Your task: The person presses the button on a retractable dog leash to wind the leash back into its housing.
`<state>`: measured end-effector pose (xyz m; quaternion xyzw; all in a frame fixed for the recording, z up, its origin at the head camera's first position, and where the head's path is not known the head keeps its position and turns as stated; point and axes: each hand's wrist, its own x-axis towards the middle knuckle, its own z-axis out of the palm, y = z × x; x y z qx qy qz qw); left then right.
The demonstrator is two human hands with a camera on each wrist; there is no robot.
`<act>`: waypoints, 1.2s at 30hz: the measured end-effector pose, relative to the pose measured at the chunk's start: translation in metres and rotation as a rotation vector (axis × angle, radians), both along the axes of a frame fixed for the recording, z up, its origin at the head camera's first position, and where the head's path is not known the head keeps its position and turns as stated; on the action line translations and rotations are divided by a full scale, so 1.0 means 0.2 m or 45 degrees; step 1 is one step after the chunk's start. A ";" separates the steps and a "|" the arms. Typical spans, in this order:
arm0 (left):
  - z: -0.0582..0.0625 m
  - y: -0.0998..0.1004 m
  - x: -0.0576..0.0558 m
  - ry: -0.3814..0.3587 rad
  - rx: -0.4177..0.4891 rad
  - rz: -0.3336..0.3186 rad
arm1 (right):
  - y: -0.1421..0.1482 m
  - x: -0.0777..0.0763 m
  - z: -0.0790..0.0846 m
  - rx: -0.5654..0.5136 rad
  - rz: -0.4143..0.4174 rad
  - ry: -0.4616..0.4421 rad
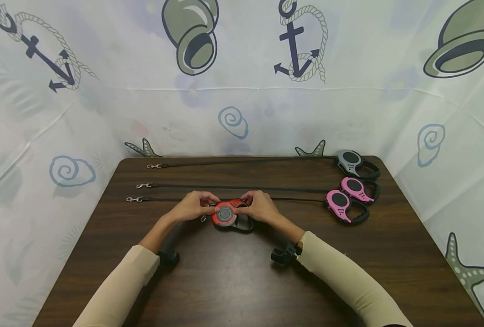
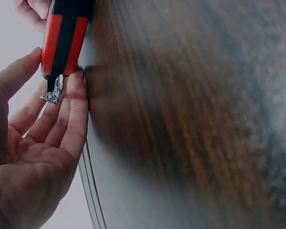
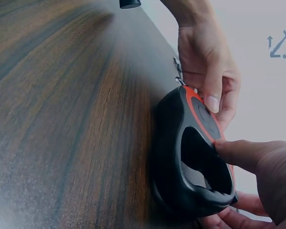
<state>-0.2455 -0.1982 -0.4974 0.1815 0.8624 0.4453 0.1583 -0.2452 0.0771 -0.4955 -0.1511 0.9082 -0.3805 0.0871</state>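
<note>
A red and black retractable dog leash (image 1: pixel 225 215) lies near the middle of the table, between both hands. My left hand (image 1: pixel 193 206) holds its left end, thumb on the red casing and fingers along the far side. From that end sticks out a small silver clip (image 2: pixel 53 93), over the left fingers. My right hand (image 1: pixel 262 208) grips the handle side, its thumb on the casing edge beside the black loop handle (image 3: pixel 178 143) and its fingers at the far side.
Behind, on the dark wooden table (image 1: pixel 225 286), three more leashes lie with cords stretched leftward: a grey one (image 1: pixel 350 161), a pink one (image 1: pixel 355 188) and another pink one (image 1: pixel 340 204). Their silver clips (image 1: pixel 144 185) line up at left. A patterned cloth (image 1: pixel 250 122) hangs behind.
</note>
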 end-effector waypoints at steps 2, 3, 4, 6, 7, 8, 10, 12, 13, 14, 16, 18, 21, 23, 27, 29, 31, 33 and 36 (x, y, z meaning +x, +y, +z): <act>0.01 0.01 0.00 0.014 -0.017 -0.002 | 0.00 0.00 0.00 0.013 0.003 0.005; 0.01 0.01 0.00 0.019 -0.025 -0.002 | 0.00 0.00 0.01 0.017 0.007 0.006; 0.01 0.01 0.00 0.030 -0.039 -0.005 | 0.00 0.00 0.01 0.019 0.012 0.006; 0.01 0.02 0.00 0.049 -0.065 -0.009 | 0.00 0.01 0.01 0.021 0.020 0.009; 0.01 0.02 0.00 0.060 -0.075 -0.009 | 0.00 0.01 0.01 0.017 0.023 0.013; 0.01 0.02 0.00 0.073 -0.084 -0.008 | 0.00 0.01 0.01 0.013 0.026 0.016; 0.01 0.02 0.00 0.099 -0.101 -0.011 | 0.00 0.01 0.01 0.010 0.031 0.023; 0.02 0.02 0.01 0.115 -0.102 -0.011 | 0.01 0.01 0.01 0.007 0.034 0.029; 0.01 0.02 0.01 0.123 -0.101 -0.013 | 0.01 0.01 0.01 0.005 0.036 0.032; 0.02 0.02 0.01 0.126 -0.098 -0.013 | 0.01 0.01 0.01 0.003 0.038 0.034; 0.02 0.02 0.02 0.128 -0.086 -0.009 | 0.03 0.02 0.01 -0.002 0.038 0.040; 0.02 0.01 0.02 0.136 -0.079 0.008 | 0.04 0.02 0.01 -0.011 0.035 0.051; 0.02 0.00 0.02 0.153 -0.075 0.034 | 0.07 0.03 0.01 -0.020 0.026 0.067; 0.02 -0.02 0.02 0.172 -0.072 0.049 | 0.10 0.04 0.02 -0.029 0.035 0.074; 0.03 -0.04 0.02 0.192 -0.068 0.082 | 0.16 0.05 0.05 -0.029 0.093 0.104; 0.03 -0.06 0.03 0.211 -0.072 0.098 | 0.20 0.06 0.07 -0.029 0.141 0.127; 0.03 -0.07 0.03 0.232 -0.078 0.116 | 0.24 0.06 0.08 -0.014 0.180 0.162; 0.04 -0.10 0.03 0.248 -0.071 0.127 | 0.28 0.07 0.10 -0.007 0.205 0.182; 0.04 -0.14 0.04 0.268 -0.054 0.148 | 0.35 0.07 0.11 0.005 0.223 0.200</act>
